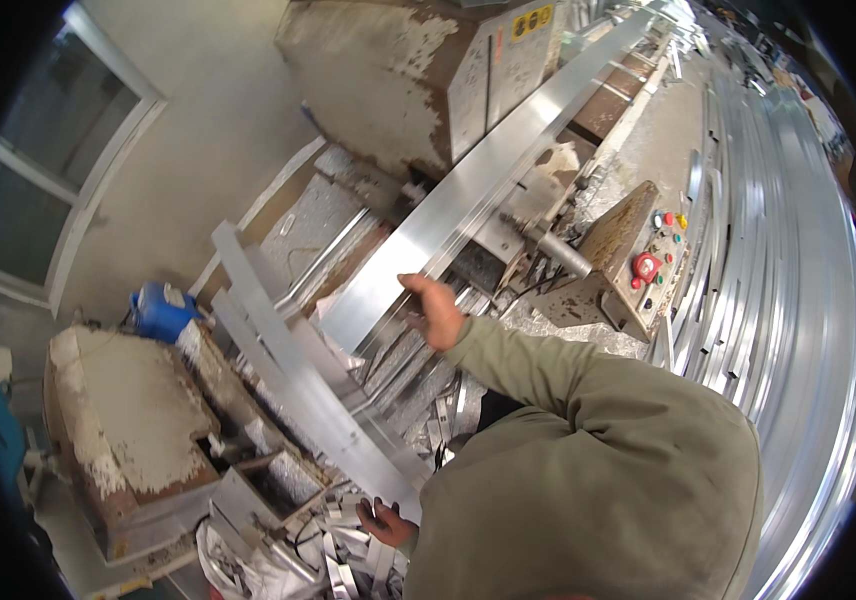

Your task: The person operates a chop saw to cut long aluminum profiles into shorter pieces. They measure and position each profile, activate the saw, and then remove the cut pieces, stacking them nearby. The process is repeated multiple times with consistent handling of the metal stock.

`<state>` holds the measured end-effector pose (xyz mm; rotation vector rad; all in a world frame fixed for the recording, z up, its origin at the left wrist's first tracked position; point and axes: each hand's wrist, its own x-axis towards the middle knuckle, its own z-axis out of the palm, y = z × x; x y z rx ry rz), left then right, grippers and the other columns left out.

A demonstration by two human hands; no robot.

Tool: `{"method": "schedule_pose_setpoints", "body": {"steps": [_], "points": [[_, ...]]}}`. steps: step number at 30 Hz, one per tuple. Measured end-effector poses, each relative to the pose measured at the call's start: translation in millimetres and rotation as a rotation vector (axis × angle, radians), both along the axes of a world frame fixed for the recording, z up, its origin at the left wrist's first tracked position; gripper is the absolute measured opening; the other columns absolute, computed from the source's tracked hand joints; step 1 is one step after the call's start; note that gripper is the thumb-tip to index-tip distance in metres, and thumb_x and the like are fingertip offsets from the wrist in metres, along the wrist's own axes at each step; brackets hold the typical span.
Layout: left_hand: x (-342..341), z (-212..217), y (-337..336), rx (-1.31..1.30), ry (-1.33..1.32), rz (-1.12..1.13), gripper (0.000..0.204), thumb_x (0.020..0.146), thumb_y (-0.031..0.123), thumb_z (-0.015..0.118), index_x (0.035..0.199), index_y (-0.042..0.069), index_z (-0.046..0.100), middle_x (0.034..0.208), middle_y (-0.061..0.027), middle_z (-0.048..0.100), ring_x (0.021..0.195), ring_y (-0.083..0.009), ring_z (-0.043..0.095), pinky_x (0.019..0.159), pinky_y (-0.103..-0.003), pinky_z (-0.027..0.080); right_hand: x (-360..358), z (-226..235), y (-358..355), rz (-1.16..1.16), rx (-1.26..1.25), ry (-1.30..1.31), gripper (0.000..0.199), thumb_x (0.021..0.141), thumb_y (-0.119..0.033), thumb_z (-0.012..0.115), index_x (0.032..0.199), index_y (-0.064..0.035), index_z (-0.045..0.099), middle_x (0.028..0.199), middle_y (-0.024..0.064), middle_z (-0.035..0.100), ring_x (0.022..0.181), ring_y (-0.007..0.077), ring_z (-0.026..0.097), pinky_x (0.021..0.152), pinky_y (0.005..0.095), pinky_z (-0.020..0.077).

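A long, wide aluminium profile [478, 195] lies across the bed of a worn saw machine. My right hand [435, 312] grips its edge near the near end, one digit on the upper face and the others curled lower down, partly hidden. Lower down, my left hand [385, 522] has its fingers apart and holds nothing that I can see. It is beside the lower end of a shorter flat aluminium piece [313, 400], which slants across the left side, slightly blurred. Short metal offcuts [348, 560] lie in a heap by that hand.
A control box [613, 265] with coloured buttons stands right of the bed. Long aluminium bars [758, 290] fill the far right. A large machine housing [378, 80] is at the back. Another housing [128, 410] and a blue container [163, 310] are at left.
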<state>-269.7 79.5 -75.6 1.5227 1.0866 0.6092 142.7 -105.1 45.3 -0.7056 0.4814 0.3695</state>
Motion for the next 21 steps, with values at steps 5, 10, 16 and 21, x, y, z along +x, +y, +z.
{"method": "schedule_pose_setpoints", "body": {"steps": [5,10,16,21], "points": [[-65,-2,4,0.022,-0.013,0.094,0.069,0.108,0.034,0.063,0.166,0.006,0.039,0.163,-0.0175,0.052,0.137,-0.0300,0.061,0.094,-0.042,0.059,-76,14,107,0.011,0.040,-0.143,0.027,0.095,-0.029,0.080,0.112,-0.0106,0.072,0.103,-0.0006,0.071,0.086,0.0129,0.064,0.079,0.0322,0.0526],[-104,-23,0,0.001,0.005,0.097,0.076,0.106,0.040,0.068,0.167,0.007,0.037,0.165,-0.0175,0.049,0.134,-0.0301,0.064,0.087,-0.041,0.060,-125,17,141,0.257,0.023,-0.049,0.054,0.090,-0.039,0.083,0.133,-0.0097,0.068,0.131,0.0084,0.068,0.125,0.0238,0.060,0.108,0.0497,0.0477],[-93,-29,9,-0.025,-0.021,-0.111,0.074,0.107,0.034,0.067,0.166,0.002,0.036,0.165,-0.0182,0.047,0.131,-0.0284,0.064,0.092,-0.041,0.059,-151,-8,158,0.697,0.042,0.030,0.095,0.088,-0.062,0.082,0.160,-0.0129,0.046,0.168,0.0125,0.036,0.153,0.0360,0.035,0.124,0.0656,0.0290],[-94,-9,2,-0.012,-0.134,-0.164,0.063,0.108,0.013,0.059,0.165,-0.002,0.037,0.162,-0.0206,0.048,0.138,-0.0320,0.057,0.113,-0.044,0.049,-66,-24,4,0.483,-0.116,-0.168,0.066,0.097,-0.056,0.075,0.143,-0.0153,0.051,0.142,0.0131,0.046,0.135,0.0338,0.044,0.116,0.0658,0.0397]]}}
